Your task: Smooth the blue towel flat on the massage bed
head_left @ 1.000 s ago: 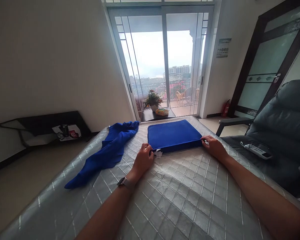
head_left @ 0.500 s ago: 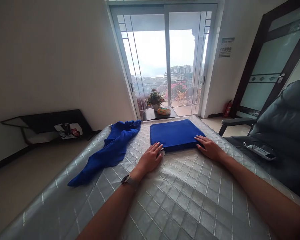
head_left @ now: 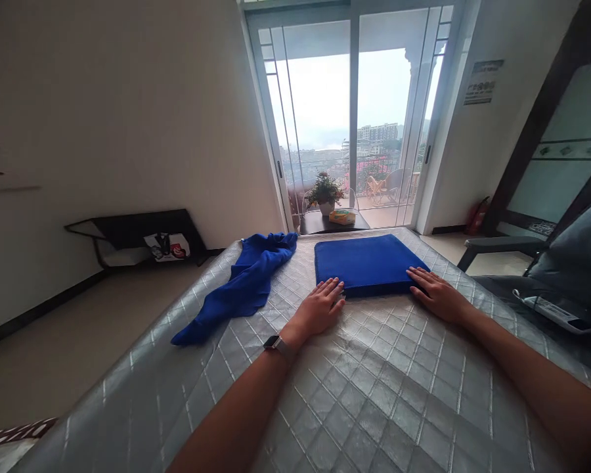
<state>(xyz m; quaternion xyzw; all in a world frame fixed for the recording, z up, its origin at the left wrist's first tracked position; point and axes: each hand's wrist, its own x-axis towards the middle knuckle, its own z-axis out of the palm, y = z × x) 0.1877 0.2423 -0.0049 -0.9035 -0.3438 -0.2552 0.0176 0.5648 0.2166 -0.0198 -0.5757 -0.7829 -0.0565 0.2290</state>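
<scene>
A flat, square blue cushion [head_left: 367, 259] lies on a silver quilted cover [head_left: 374, 387]. At its near left corner, my left hand [head_left: 322, 305] rests with the fingers stretched over the edge; a watch is on that wrist. My right hand [head_left: 438, 295] lies at the near right corner, fingers extended and touching the cushion's top and side. Neither hand is closed around it. To the left, a crumpled blue cloth [head_left: 241, 286] is spread in a long strip across the cover, apart from the cushion.
Beyond the covered surface stands a small dark table [head_left: 320, 225] with a potted plant [head_left: 326, 190] and a tissue pack [head_left: 342, 217]. A dark armchair [head_left: 507, 245] is at the right, holding a white power strip [head_left: 554, 312]. A black rack [head_left: 148, 230] stands by the left wall.
My view has turned slightly left, so everything sits further right in the picture. Both hands stay at the cushion's near corners, and the cushion and cloth look unmoved.
</scene>
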